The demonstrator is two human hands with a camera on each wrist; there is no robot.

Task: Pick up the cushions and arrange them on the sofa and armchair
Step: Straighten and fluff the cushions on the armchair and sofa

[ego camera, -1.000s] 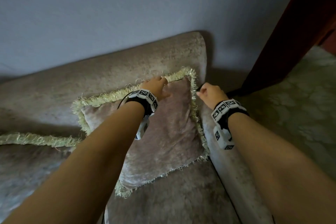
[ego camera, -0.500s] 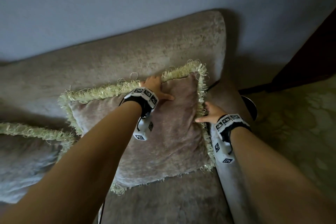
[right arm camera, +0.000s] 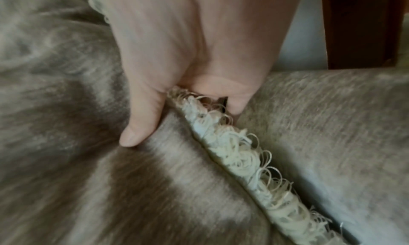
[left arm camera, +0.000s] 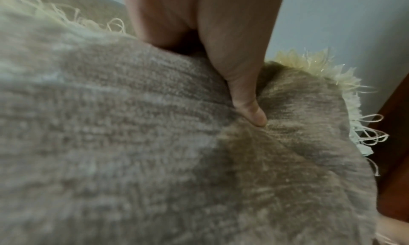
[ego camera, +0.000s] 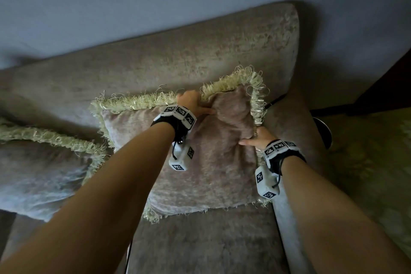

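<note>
A taupe velvet cushion (ego camera: 213,162) with a pale yellow fringe leans against the sofa's backrest (ego camera: 178,60), beside the right armrest (ego camera: 293,124). My left hand (ego camera: 192,104) grips its top edge, thumb (left arm camera: 250,108) pressed into the front face and fingers hidden behind. My right hand (ego camera: 259,138) pinches the right edge at the fringe (right arm camera: 239,154), thumb (right arm camera: 141,124) on the fabric. A second fringed cushion (ego camera: 37,176) lies on the seat at the left.
A grey wall rises behind the sofa. Dark wooden furniture (ego camera: 387,87) stands at the right, with a patterned pale floor (ego camera: 369,162) beside the armrest. The sofa seat (ego camera: 200,244) shows in front of the cushion.
My right hand has moved from near the armrest onto the cushion's right edge and pinched it. The left hand keeps its hold on the top edge; the upper right corner now bulges.
</note>
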